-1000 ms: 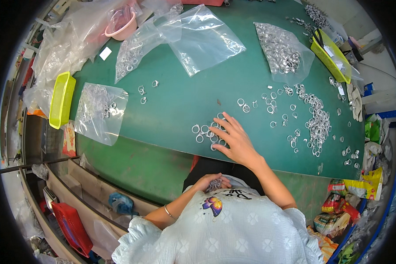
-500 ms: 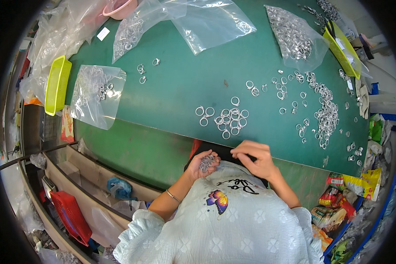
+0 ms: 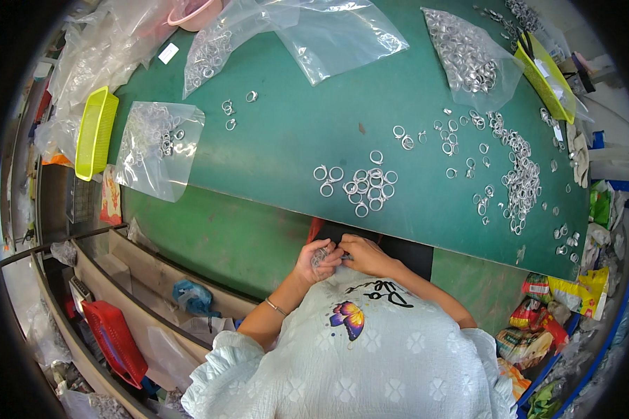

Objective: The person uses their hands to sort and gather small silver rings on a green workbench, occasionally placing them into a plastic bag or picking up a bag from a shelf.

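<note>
In my cupped left hand (image 3: 307,267), held in front of the tabletop's near edge, lies a bunch of silver-coloured metal rings (image 3: 320,258). My right hand (image 3: 362,254) meets the left one at its fingertips. Its fingers are bent together, and what they pinch is hidden. Just beyond my hands, a cluster of loose rings (image 3: 370,188) rests on the green table (image 3: 272,140), with a smaller group of rings (image 3: 327,181) to its left.
A large heap of rings (image 3: 521,183) spreads over the table's right side. Clear bags (image 3: 461,59) of rings lie at the far right and left (image 3: 159,150). Yellow-green baskets stand at the left (image 3: 96,134) and right (image 3: 544,84) edges. A red basket (image 3: 115,342) sits low left.
My right hand has moved left and down to the left hand, and its fingers now touch there. The left hand still holds the rings.
</note>
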{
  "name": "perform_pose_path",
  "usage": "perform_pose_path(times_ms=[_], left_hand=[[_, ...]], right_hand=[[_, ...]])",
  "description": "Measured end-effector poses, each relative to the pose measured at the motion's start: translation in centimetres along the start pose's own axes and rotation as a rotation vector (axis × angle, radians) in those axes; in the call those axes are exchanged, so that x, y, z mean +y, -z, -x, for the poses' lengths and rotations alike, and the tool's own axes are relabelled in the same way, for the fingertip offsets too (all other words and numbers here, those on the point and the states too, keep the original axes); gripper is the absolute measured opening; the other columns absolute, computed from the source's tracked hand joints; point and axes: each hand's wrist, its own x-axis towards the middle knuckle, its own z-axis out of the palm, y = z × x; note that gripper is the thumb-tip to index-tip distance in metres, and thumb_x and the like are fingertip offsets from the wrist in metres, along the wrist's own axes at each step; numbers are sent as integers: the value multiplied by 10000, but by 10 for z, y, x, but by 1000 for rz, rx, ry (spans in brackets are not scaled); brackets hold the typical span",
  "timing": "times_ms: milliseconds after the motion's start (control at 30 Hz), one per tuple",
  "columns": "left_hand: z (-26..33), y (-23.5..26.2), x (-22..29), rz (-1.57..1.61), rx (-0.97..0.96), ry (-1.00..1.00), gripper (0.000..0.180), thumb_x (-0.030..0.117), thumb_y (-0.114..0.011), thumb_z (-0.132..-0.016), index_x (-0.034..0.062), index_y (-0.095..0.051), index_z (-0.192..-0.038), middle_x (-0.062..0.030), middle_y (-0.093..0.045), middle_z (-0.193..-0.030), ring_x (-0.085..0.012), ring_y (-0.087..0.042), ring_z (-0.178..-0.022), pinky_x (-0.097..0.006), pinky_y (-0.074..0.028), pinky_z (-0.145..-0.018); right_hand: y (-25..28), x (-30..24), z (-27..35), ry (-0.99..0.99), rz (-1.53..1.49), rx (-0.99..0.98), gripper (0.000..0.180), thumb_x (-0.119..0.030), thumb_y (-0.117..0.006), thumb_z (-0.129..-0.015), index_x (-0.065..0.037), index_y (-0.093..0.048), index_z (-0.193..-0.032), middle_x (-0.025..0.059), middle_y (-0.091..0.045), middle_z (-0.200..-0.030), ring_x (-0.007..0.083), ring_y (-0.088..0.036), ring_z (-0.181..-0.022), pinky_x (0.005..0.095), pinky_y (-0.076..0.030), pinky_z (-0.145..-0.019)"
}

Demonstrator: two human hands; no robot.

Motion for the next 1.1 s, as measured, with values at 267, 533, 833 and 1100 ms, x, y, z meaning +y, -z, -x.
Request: perform_pose_path(times_ms=[267, 533, 833, 1100], left_hand=[[2, -34, -7, 78, 304, -221, 255, 248, -489, -966, 17, -595, -948, -88, -526, -768, -159, -490, -605, -251, -427, -483], [-22, -53, -15, -102, 112, -47, 317, 244, -482, -980, -12, -571, -1143, -171, -637, -1119, -290, -624, -1058, -468, -515, -958], [-40, -106, 1, -223, 139, -12, 535, 280, -387, -943, -83, -425, -1334, -323, -418, -1383, -529, -371, -1295, -618, -303, -1088], [-39, -81, 3, 21, 17, 78, 465, 267, -335, -940, -28, -523, -1246, -282, -543, -1260, -453, -530, -1167, -649, -336, -1046]], right_hand=[[43, -44, 27, -49, -204, 142, 118, -64, -669, -815, 10, -601, -877, 141, -594, -830, 297, -613, -815, 379, -488, -721], [75, -79, 27, 188, -147, 400, 192, -19, -688, -796, 10, -655, -983, 115, -607, -902, 256, -617, -821, 347, -504, -737], [121, -62, -10, 98, 469, 572, 614, -301, -711, -814, -38, -501, -1327, 181, -396, -1439, 385, -299, -1379, 510, -270, -1112], [77, -66, 34, 64, 397, 469, 587, -234, -706, -810, 14, -499, -1301, 186, -409, -1421, 407, -283, -1385, 541, -247, -1123]])
